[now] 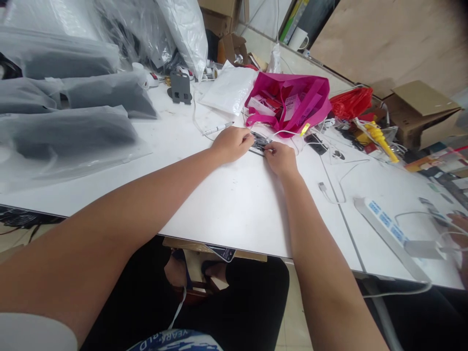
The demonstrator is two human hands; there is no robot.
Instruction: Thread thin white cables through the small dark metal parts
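Observation:
Both hands meet at a small dark, shiny bundle (260,141) lying on the white table (234,204). Its kind is too small and blurred to make out. My left hand (233,143) is closed, with thumb and fingertips pressed together at the bundle's left end. On the other side, my right hand (281,157) pinches its right edge with curled fingers. A white pen (218,128) lies just behind my left hand. A thin white cable (287,131) runs behind the bundle toward a yellow tag (304,129).
A magenta bag (318,90) with packets stands behind my hands, beside a white mailer (228,90). Grey plastic-wrapped packages (66,134) lie at left, near a dark phone stand (181,88). To the right are a power strip (387,229) and another person's blurred hand (458,239).

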